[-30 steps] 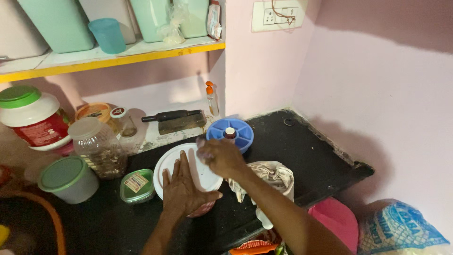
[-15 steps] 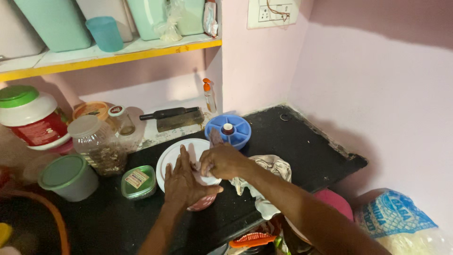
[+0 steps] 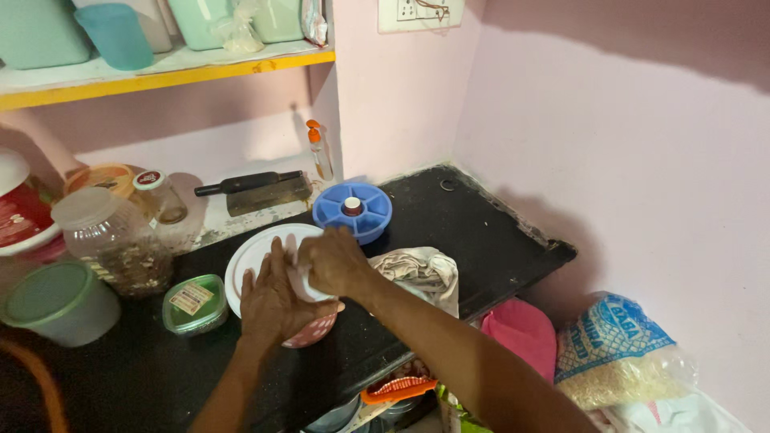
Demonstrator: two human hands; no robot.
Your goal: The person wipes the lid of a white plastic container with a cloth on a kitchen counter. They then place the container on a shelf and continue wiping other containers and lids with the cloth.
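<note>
Both hands are staying on the white lid (image 3: 257, 250) as earlier, the left hand (image 3: 273, 301) lying flat and open on it while the right hand (image 3: 333, 263) is closing over its near edge above the patterned bowl (image 3: 311, 330) on the counter (image 3: 449, 224), so pressing it evenly down likely comes next.

white lid (image 3: 257, 252) half hidden — red jar (image 3: 20, 212) cropped

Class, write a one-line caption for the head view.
Both hands, left and right, press a white lid on a black counter.
</note>
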